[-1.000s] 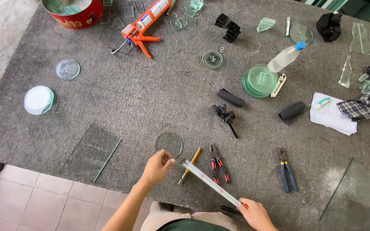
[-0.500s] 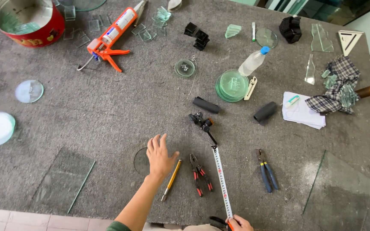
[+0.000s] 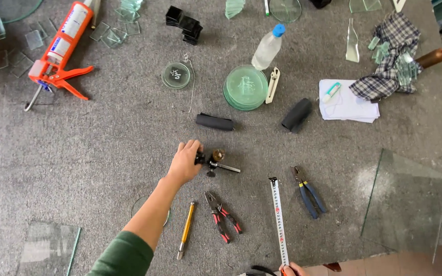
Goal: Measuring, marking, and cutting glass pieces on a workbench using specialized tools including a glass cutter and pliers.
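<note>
Towards the far left corner of the grey worktop lies an orange caulking gun, with small glass squares beside it. At the near left edge a glass pane sits partly cut off. Near the middle, the left hand has its fingers curled around the dark end of a small glass cutter, which lies flat and does not look lifted yet. A round glass disc is mostly hidden under that forearm, so I cannot tell whether it has been scored. A yellow pencil-like tool and red pliers lie nearer the edge. Further right, a tape measure blade runs to the near edge, where the right hand is barely in view; its grip cannot be made out. Blue pliers and a large pane lie beyond.
</note>
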